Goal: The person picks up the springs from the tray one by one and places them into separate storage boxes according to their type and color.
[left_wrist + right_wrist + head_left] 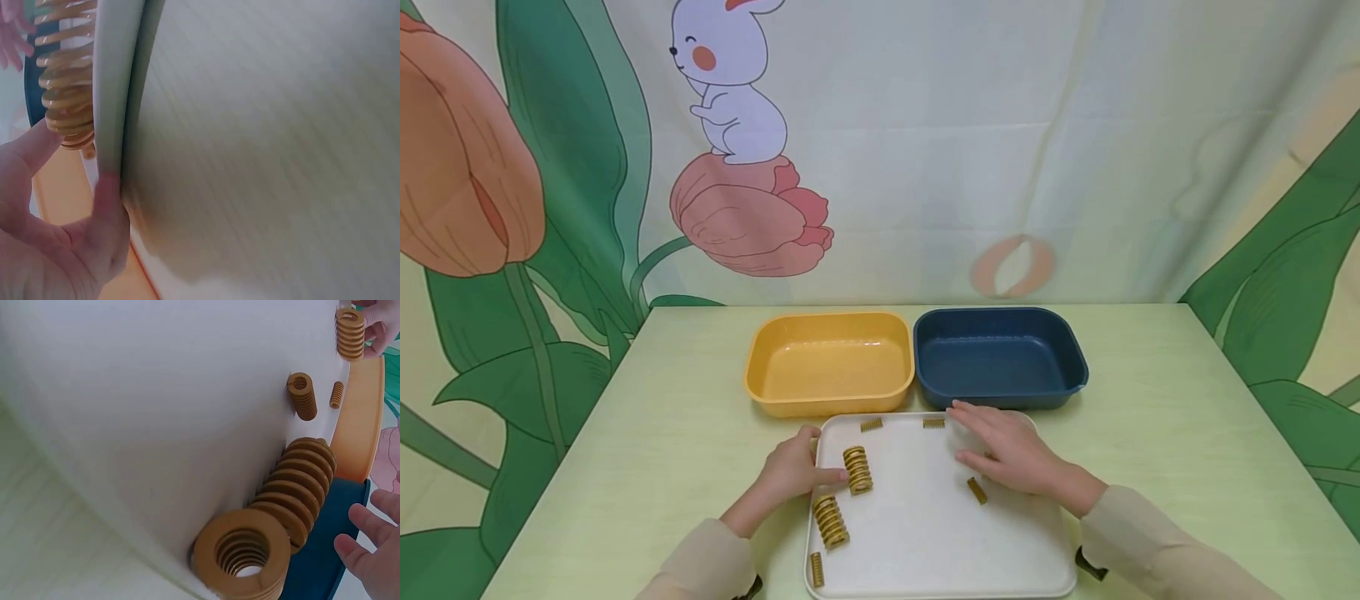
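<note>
A white tray [940, 542] holds several gold coil springs of different sizes. My left hand [793, 471] is at its left edge, with fingers at the rim and the thumb reaching inward. The thumb touches the end of a thick spring [857, 470]; another thick spring [831, 522] lies nearer the front. My right hand [1015, 450] hovers over the tray's far right part, fingers extended and apart in the right wrist view. A small spring [976, 490] lies just below that hand. Two springs, one of them a ribbed spring [297, 487], show close to the right wrist camera.
Behind the tray stand a yellow bin [827, 408] and a dark blue bin [1000, 400], side by side. Two small springs, one a left spring [871, 424] and one a right spring [934, 423], lie along the tray's far edge. Another small spring [817, 570] is at the front left.
</note>
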Motion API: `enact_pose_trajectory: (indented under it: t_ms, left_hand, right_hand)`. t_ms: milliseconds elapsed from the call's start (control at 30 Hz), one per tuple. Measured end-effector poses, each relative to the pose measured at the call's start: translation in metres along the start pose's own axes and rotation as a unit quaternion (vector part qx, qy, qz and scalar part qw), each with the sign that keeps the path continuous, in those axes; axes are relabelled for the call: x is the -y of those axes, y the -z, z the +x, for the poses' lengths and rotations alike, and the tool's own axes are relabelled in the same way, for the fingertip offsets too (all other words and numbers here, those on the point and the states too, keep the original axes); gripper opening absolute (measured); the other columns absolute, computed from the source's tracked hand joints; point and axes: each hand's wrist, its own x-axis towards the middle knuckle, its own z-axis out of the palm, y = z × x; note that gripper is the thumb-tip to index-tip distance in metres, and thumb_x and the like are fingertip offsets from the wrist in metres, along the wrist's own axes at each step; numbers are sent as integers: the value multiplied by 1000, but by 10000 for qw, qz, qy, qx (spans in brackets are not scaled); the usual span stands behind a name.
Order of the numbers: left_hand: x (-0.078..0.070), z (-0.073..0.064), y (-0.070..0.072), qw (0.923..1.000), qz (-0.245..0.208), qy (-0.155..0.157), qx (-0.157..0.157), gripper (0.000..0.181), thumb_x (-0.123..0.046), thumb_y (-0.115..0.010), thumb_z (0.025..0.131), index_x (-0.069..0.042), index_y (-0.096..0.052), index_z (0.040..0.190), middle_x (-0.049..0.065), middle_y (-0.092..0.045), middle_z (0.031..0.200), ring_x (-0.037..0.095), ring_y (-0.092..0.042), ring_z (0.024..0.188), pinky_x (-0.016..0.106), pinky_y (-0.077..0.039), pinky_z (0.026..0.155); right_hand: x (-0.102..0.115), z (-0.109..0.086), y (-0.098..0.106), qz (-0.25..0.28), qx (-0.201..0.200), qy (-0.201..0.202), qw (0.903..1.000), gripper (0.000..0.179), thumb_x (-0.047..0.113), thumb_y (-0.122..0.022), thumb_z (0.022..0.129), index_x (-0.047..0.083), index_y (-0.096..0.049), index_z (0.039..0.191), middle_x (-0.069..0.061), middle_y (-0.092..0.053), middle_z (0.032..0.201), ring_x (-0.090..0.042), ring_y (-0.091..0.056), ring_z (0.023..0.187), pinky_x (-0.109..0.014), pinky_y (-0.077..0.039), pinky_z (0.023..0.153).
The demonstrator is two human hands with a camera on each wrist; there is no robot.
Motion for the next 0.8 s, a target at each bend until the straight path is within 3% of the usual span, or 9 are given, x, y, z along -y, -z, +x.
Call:
enact_pose_trajectory:
  t_ms: [133, 300, 567, 800]
  left_hand:
    - [-6, 1, -3, 9986, 500, 99, -166, 79, -49, -73, 61, 1, -45, 116, 12, -60, 94, 20, -55, 77, 34, -44, 66]
    - [-9, 1, -3, 9970, 737, 144, -181, 78, -52, -71, 63, 1, -45, 114, 13, -59, 93, 22, -55, 78, 35, -44, 65]
    - [-9, -2, 3, 9999, 131, 14, 30, 59, -30, -72, 70, 1, -44, 111, 10, -57, 87, 17, -49, 70, 29, -40, 59]
    - [-8, -4, 5, 9999, -82, -75, 116, 64, -21, -72, 71, 6, -39, 119, 7, -53, 78, 16, -47, 65, 26, -38, 55]
  right_hand:
    - [2, 3, -1, 109, 191, -72, 9997, 54, 40, -53, 85, 14, -43, 131, -7, -43, 134, -23, -45, 119, -42, -38, 94]
    - [3, 6, -5, 66, 362, -88, 9993, 55, 42, -52, 85, 14, -41, 131, -8, -42, 135, -23, -43, 120, -41, -37, 95]
    - [3, 14, -12, 292, 579, -68, 9979, 52, 38, -54, 85, 14, -43, 130, -7, -46, 132, -23, -44, 119, -40, -36, 96]
    - [2, 20, -21, 336, 740, -132, 9966, 52, 36, -55, 84, 12, -44, 129, -5, -47, 130, -23, -44, 119, -40, -34, 98]
